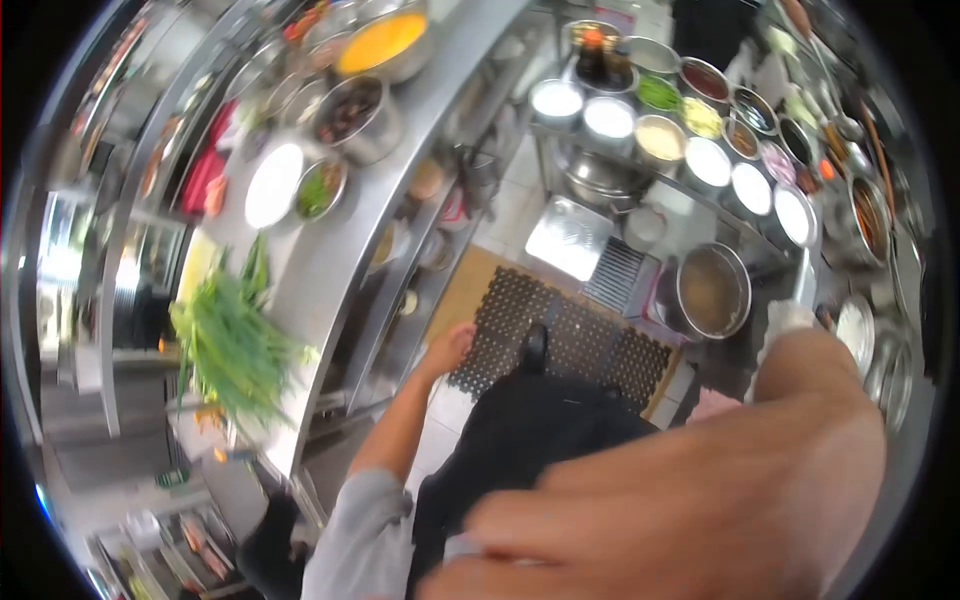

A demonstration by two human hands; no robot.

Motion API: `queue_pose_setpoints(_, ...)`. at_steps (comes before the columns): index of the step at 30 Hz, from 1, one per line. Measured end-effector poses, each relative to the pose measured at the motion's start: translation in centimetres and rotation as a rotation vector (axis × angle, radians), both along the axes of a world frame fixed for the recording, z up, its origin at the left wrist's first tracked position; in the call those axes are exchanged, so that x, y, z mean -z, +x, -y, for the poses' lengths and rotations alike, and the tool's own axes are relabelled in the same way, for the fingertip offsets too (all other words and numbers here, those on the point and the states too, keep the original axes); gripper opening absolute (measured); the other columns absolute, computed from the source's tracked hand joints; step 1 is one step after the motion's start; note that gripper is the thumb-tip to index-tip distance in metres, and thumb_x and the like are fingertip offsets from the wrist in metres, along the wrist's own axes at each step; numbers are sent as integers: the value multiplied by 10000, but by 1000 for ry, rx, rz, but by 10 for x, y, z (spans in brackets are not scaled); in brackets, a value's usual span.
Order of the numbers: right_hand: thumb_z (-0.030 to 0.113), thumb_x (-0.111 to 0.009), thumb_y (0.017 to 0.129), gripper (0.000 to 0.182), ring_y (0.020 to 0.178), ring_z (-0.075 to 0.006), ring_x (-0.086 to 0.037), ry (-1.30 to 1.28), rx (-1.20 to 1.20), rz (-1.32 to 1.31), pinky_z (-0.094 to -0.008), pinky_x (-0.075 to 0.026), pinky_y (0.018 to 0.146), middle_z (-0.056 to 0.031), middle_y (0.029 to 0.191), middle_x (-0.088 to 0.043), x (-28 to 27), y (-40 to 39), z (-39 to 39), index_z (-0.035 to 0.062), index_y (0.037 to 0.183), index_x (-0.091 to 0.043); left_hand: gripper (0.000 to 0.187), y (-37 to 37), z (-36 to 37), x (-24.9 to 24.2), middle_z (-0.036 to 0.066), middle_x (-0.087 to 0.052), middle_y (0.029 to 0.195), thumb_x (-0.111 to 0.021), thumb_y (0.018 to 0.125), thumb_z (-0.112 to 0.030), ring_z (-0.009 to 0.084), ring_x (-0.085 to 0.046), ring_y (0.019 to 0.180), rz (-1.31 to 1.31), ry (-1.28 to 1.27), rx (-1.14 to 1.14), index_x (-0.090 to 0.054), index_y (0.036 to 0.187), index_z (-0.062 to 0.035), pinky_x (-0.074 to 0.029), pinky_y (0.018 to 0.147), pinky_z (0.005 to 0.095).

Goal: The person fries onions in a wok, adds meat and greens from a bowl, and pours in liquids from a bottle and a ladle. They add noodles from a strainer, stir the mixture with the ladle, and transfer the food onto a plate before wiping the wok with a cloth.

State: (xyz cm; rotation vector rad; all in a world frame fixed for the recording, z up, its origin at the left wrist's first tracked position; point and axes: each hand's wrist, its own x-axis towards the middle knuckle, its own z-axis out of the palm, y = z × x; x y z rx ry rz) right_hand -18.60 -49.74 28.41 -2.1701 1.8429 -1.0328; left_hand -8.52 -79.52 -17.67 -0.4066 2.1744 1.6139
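Observation:
My left hand (450,348) hangs at my side above the floor, beside the lower shelves of a steel counter (330,270). It holds nothing and its fingers are loosely curled. My left arm wears a grey sleeve (350,530). My right hand (690,500) is raised close to the camera, large and blurred, and fills the lower right. Its fingers point left. Whether it holds anything cannot be told. A small white thing (785,318) shows just beyond it. My black trousers (530,430) and one shoe (535,345) are below, on a black rubber floor mat (590,340).
A bunch of green onions (230,345) lies on the counter, with a white plate (272,185), a bowl of greens (320,190), a dark pot (350,110) and a bowl of yellow liquid (385,40). At right stand several seasoning tubs (700,130) and a pot of brown liquid (712,290).

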Motion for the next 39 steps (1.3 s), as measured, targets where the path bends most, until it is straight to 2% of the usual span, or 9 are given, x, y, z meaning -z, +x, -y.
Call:
queue_pose_setpoints(11,180,-622,781,306,1003,-350,-595,159,177,92,-423,-469,848,-201,997,-614,205,-58,112,0,1029,-615,235,-69,54,-120,91,-646,962,-551,979,-207,165,-637,885,-263,109,-426,-572,1117,-18,-525,738,292)
queue_pose_setpoints(14,120,-478,890,324,1005,-407,-609,967,767,688,-454,-470,874,-260,1015,-641,234,-86,48,6,1182,-561,287,-110,84,-146,114,-624,938,-541,983,-224,231,-644,866,-386,282,-825,-510,1158,1,-555,707,340)
queue_pose_setpoints(16,88,-515,850,301,1054,-442,-592,898,570,339,-494,-475,908,-280,1107,-629,344,-76,-35,-10,1124,-591,323,-141,124,-141,129,-613,921,-539,983,-231,267,-645,865,-455,431,-1055,-476,1182,16,-571,703,370)
queue_pose_setpoints(23,100,-559,830,368,1066,-421,-604,898,1008,537,-474,-475,927,-269,1098,-643,375,-11,-144,20,1185,-613,446,-206,238,-80,151,-593,967,-625,943,-339,326,-633,919,-517,456,-1340,-493,1157,29,-560,768,477)
queue_pose_setpoints(26,107,-569,840,395,1081,-419,-599,924,1107,610,-468,-471,941,-255,1134,-642,398,20,-161,21,1223,-606,451,-184,269,-70,157,-622,1025,-658,885,-418,329,-608,974,-177,-1390,-455,-594,1083,-17,-480,856,475)
queue_pose_setpoints(29,109,-548,873,302,977,-428,-610,623,1196,543,-473,-486,816,-254,1032,-643,429,61,-179,19,1155,-609,373,-152,266,-78,163,-605,1130,-664,886,-351,312,-576,1028,-275,-1567,-281,-617,1088,-41,-461,886,473)
queue_pose_setpoints(31,117,-549,885,312,929,-430,-624,480,1349,551,-458,-486,840,-234,983,-661,421,76,-182,28,1177,-612,287,-156,214,-115,142,-555,1080,-564,901,-145,266,-562,991,-479,-34,-1025,-531,1144,4,-536,811,431)
queue_pose_setpoints(35,133,-565,903,283,977,-424,-641,349,1827,670,-464,-474,903,-253,1019,-675,323,93,-206,2,1144,-636,174,-155,114,-153,123,-592,1063,-522,949,-88,241,-620,955,-457,238,-710,-530,1090,13,-557,821,363)
queue_pose_setpoints(39,126,-624,849,322,960,-408,-636,180,2419,155,-462,-487,865,-248,1043,-653,281,167,-305,2,1145,-620,172,-183,30,-135,82,-571,1062,-511,961,-125,191,-583,992,-324,396,-369,-529,1091,-14,-510,845,364)
